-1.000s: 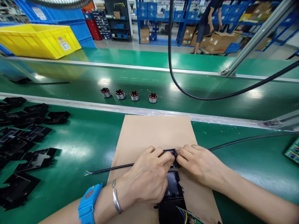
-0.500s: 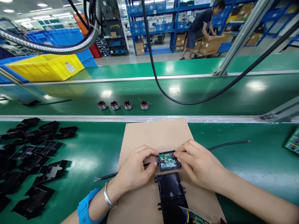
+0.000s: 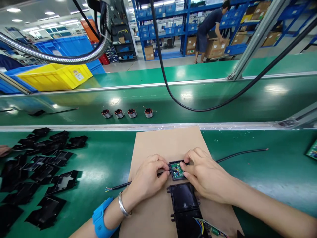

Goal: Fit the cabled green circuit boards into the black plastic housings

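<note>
On cardboard sheet, mid-scene: circuit board lies in black housing, top uncovered; partway, I judge. I've left hand pinching black cable at housing's left edge; right hand curled over right side, can't tell grip. Nearer: black casing, untouched.

Tabletop: glossy green
Blue storage racks: beyond the tabletop's far edge
Dark shelving unit: left of the racks
Floor: pale grey
Ceiling lights: lit
</note>
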`<state>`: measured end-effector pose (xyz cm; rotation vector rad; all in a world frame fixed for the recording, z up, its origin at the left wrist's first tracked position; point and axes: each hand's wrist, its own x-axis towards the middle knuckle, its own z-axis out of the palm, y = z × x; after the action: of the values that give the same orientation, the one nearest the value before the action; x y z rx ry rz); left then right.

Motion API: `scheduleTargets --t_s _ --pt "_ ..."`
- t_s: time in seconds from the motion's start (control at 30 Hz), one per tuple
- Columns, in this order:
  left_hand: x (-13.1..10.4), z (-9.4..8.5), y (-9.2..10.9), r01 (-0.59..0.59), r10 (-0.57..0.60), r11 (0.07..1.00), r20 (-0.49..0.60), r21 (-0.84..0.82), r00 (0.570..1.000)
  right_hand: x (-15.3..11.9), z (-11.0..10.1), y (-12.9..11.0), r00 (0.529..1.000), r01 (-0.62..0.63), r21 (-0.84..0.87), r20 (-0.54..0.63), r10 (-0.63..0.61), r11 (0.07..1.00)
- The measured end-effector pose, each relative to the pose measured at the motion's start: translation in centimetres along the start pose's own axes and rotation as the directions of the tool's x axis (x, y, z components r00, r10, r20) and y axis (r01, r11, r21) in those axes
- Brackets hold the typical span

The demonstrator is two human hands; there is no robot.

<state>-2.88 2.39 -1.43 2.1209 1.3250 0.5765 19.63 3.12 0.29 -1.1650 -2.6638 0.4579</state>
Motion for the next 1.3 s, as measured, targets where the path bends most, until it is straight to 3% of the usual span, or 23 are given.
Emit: scheduleTargets --t_s 0.23,0.37,0.53,0.6,0.67,0.73,0.8,0.9,0.97,1.07,1.13,1.17,1.23,1.3 --pt "-0.1 0.3 0.3 -0.050 0.052 0.998 -0.041 0.041 0.998 -0.2 0.3 -3.0 0.998 0.011 -0.128 -0.052 -0.018 0.992" --pt "-0.2 0.5 0.1 -0.055 0.058 0.997 -0.048 0.060 0.997 0.7 0.7 -4.0 0.997 0.082 -0.189 0.004 -0.082 0.978" --pt "-0.3 0.4 0.3 -0.078 0.080 0.988 -0.013 0.131 0.997 2.3 -0.1 -3.7 0.989 0.133 -0.175 0.093 -0.118 0.975" --pt "-0.3 0.2 0.5 -0.098 0.099 0.980 0.001 0.175 0.995 2.0 -0.9 -2.8 0.993 0.113 -0.091 0.050 -0.108 0.989" --pt "0.4 -0.2 0.5 -0.113 0.114 0.970 0.009 0.214 0.993 0.9 -2.1 -1.2 0.994 0.088 -0.003 -0.067 -0.088 0.996" --pt "2.3 -1.1 0.5 -0.125 0.126 0.960 0.014 0.249 0.992 -0.8 -3.7 1.5 0.975 0.044 0.019 -0.218 -0.039 0.999" --pt "5.7 -2.3 0.7 -0.136 0.140 0.949 0.005 0.283 0.990 -2.7 -5.0 4.9 0.936 -0.058 -0.040 -0.350 0.040 0.998" --pt "12.9 -4.0 0.9 -0.102 0.135 0.935 -0.075 0.340 0.988 -5.0 -5.7 9.5 0.861 -0.252 -0.120 -0.482 0.165 0.960" --pt "17.5 -4.6 0.9 -0.052 0.111 0.930 -0.144 0.363 0.983 -6.3 -5.1 10.8 0.832 -0.322 -0.115 -0.508 0.223 0.940" --pt "21.4 -4.5 0.4 0.014 0.071 0.928 -0.214 0.373 0.974 -7.8 -3.9 8.2 0.882 -0.269 -0.035 -0.411 0.231 0.963" --pt "21.0 -3.9 0.0 0.026 0.060 0.931 -0.220 0.365 0.974 -8.6 -3.4 4.3 0.954 -0.172 0.109 -0.229 0.193 0.979" --pt "19.9 -3.5 0.0 0.018 0.061 0.934 -0.208 0.356 0.976 -9.0 -3.2 2.2 0.983 -0.144 0.203 -0.084 0.164 0.968" --pt "16.1 -2.7 0.6 -0.022 0.075 0.947 -0.154 0.319 0.985 -9.6 -2.9 -1.4 0.977 -0.194 0.325 0.143 0.155 0.925" --pt "11.0 -1.9 2.1 -0.077 0.101 0.963 -0.081 0.257 0.992 -9.7 -2.5 -3.3 0.961 -0.233 0.362 0.230 0.156 0.903"
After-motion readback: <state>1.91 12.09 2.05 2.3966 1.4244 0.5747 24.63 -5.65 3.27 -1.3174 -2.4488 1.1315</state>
